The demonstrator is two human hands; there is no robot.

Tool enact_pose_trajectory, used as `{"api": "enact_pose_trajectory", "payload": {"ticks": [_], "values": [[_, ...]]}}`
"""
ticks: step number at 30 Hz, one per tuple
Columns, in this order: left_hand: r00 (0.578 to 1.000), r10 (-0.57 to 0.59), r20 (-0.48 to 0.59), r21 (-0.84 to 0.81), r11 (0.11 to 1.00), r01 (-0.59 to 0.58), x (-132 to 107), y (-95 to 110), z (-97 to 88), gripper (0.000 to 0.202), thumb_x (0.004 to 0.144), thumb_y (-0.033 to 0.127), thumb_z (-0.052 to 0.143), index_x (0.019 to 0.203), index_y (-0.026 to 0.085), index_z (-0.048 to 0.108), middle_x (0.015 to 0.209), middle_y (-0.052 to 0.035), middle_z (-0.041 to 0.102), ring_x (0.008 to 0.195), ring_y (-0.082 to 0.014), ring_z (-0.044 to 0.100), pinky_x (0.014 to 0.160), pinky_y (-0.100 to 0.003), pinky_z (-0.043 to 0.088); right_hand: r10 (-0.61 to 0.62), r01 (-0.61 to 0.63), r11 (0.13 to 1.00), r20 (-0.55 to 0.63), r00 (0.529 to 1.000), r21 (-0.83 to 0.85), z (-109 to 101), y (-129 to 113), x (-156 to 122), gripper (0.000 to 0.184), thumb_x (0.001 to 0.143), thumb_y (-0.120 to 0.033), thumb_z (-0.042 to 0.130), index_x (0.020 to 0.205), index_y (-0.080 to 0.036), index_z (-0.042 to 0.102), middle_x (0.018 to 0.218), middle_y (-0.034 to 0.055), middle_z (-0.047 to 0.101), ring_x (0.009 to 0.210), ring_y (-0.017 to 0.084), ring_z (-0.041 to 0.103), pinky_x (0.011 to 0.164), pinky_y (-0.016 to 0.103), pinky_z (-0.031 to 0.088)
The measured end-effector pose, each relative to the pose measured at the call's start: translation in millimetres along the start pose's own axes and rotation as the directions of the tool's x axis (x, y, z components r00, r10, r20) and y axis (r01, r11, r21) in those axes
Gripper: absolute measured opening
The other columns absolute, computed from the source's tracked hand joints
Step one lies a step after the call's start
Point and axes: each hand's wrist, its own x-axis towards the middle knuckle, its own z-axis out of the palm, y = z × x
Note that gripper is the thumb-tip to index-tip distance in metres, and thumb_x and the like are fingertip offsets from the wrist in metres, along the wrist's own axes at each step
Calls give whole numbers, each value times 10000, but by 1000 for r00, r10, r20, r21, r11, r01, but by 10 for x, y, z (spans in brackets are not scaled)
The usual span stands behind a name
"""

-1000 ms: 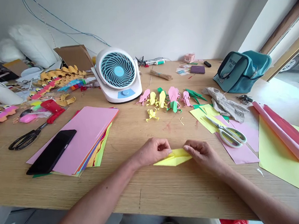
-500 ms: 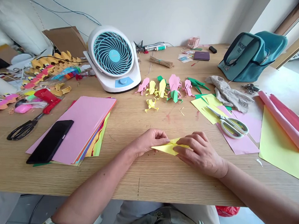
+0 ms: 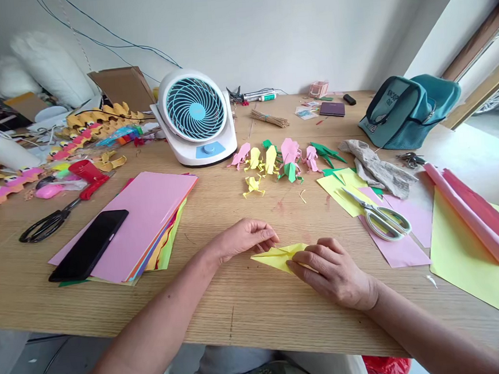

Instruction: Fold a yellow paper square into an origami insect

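My right hand (image 3: 332,272) pinches a folded piece of yellow paper (image 3: 275,259) between thumb and fingers, low over the table. The paper narrows to a point on its left, and folded layers show along its top. My left hand (image 3: 249,237) is just beyond the paper's left part, its fingers loosely curled and holding nothing that I can see. Beyond the hands stands a group of folded paper figures in yellow, pink and green, among them a small yellow frog-like figure (image 3: 253,185) and a larger pink figure (image 3: 290,149).
To the left, a black phone (image 3: 89,246) lies on a stack of coloured paper (image 3: 148,218), near red-handled scissors (image 3: 87,179). A white fan (image 3: 198,116) stands behind. Right are pale-handled scissors (image 3: 386,222), paper sheets, a grey cloth (image 3: 380,168) and a teal bag (image 3: 408,111).
My left hand has let go of the yellow paper and drawn slightly up and left. My right hand still holds the paper. The camera view has tilted up a little.
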Motion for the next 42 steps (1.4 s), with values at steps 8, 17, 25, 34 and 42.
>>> {"api": "enact_pose_trajectory", "payload": {"ticks": [8, 17, 25, 34, 42], "values": [[931, 353, -92, 549, 798, -249, -161, 71, 272, 151, 937, 241, 578, 954, 179, 715, 941, -28, 735, 877, -148, 676, 787, -234, 499, 102, -129, 981, 178, 979, 148, 94, 35, -9, 167, 989, -251, 532, 1058, -161, 655, 999, 86, 700, 875, 188, 597, 816, 364, 392], [803, 571, 168, 881, 279, -383, -428, -210, 561, 216, 950, 146, 549, 1158, 138, 609, 1209, -105, 684, 1127, -219, 635, 1018, -363, 508, 163, -230, 928, 238, 958, 293, 88, 88, -82, 236, 991, -241, 525, 1198, -193, 628, 1123, 95, 674, 963, 205, 589, 865, 371, 398], [739, 647, 185, 924, 141, -356, -376, -216, 561, 106, 970, 141, 525, 949, 147, 629, 1105, -73, 706, 1042, -191, 666, 916, -340, 555, 195, -279, 906, 273, 942, 318, 76, 103, -71, 161, 998, -253, 511, 1087, -172, 619, 1076, 84, 674, 944, 204, 598, 839, 362, 432], [731, 654, 195, 927, 120, -355, -375, -240, 529, 130, 988, 136, 503, 942, 149, 624, 1177, -73, 688, 1166, -194, 607, 990, -356, 487, 287, -363, 851, 243, 927, 379, 97, 76, -40, 115, 946, -278, 598, 942, -164, 610, 1179, 134, 617, 1017, 236, 574, 888, 401, 467], [760, 621, 191, 949, 82, -306, -385, -252, 532, 138, 990, 148, 498, 947, 145, 629, 1079, -62, 684, 1051, -201, 615, 905, -354, 511, 356, -433, 812, 257, 899, 390, 158, 70, 10, 54, 938, -150, 563, 937, -173, 611, 1012, 85, 631, 908, 200, 567, 822, 359, 470]]}}
